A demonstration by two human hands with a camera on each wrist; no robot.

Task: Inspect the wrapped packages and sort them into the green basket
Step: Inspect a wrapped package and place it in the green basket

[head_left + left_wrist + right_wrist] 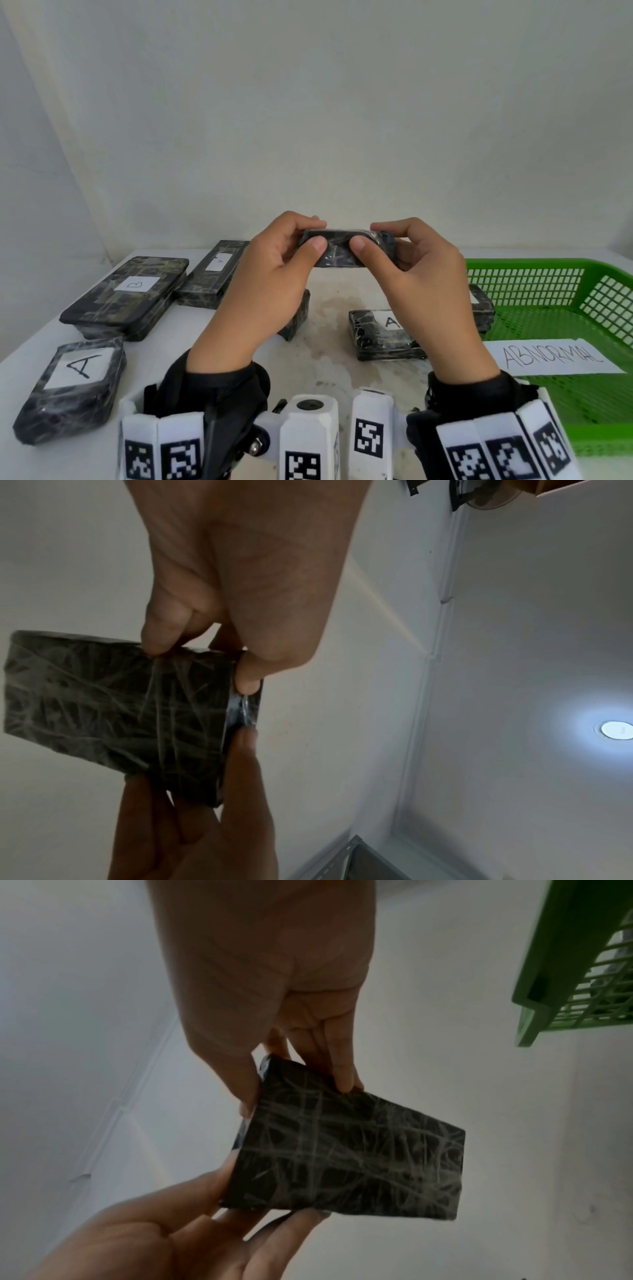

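Observation:
Both hands hold one small black package wrapped in clear film (337, 250) up in the air above the table's middle, its narrow edge facing me. My left hand (313, 234) pinches its left end between thumb and fingers. My right hand (368, 236) pinches the right end the same way. In the left wrist view my left hand (205, 664) grips a corner of the package (120, 710). In the right wrist view my right hand (296, 1096) grips the package (349, 1156) from above. The green basket (548, 270) stands at the right and bears a paper label reading ABNORMAL (551, 356).
Several wrapped packages lie on the white table (325, 356): one marked B (126, 294), a long one marked A (214, 270), a near-left one marked A (73, 387), and one marked A (383, 335) below my right hand. Another (296, 315) is partly hidden behind my left hand.

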